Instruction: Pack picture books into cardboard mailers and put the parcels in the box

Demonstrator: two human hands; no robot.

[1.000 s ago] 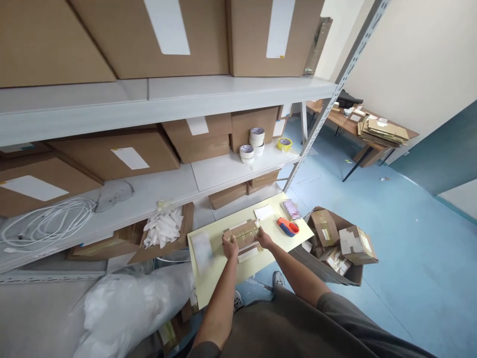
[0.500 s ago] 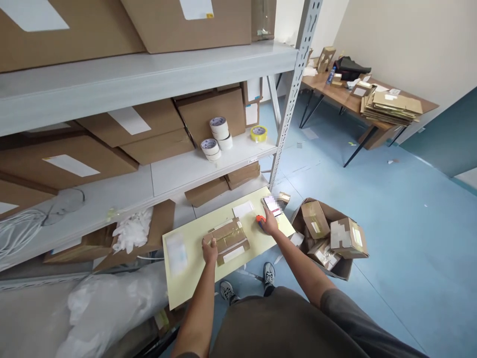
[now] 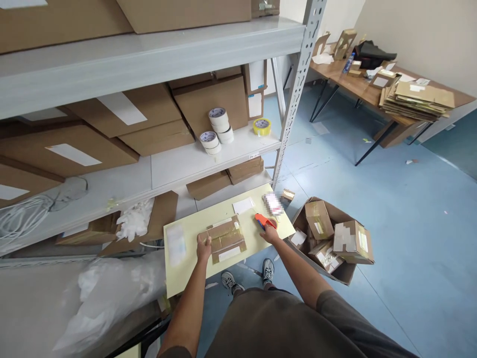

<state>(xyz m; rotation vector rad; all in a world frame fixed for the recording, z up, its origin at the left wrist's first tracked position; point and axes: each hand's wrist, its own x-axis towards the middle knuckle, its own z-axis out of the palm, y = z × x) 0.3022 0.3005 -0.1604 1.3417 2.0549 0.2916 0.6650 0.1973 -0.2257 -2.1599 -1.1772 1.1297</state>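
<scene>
My left hand (image 3: 203,247) grips the left edge of a flat, taped cardboard package (image 3: 225,236), with the thumb on top. The package lies on a pale yellow board (image 3: 186,278) and has clear tape and a white label on it. My right hand (image 3: 270,233) is closed around an orange tape dispenser (image 3: 264,220) with a round end, near the board's right side. Part of the dispenser is hidden by the fingers. Beyond it lies a phone (image 3: 273,204) with a blurred screen. A white paper (image 3: 243,205) sits behind the package.
On the right, a large carton (image 3: 343,274) of taped boxes stands on the floor. Tape rolls (image 3: 219,119) and a yellow tape roll (image 3: 261,126) rest on the metal shelf (image 3: 175,174). Flattened cardboard (image 3: 417,99) is stacked on a brown table (image 3: 343,89).
My right hand has drawn back slightly from the phone, and the orange dispenser now shows more fully. My left hand stays on the package. The view has shifted a little.
</scene>
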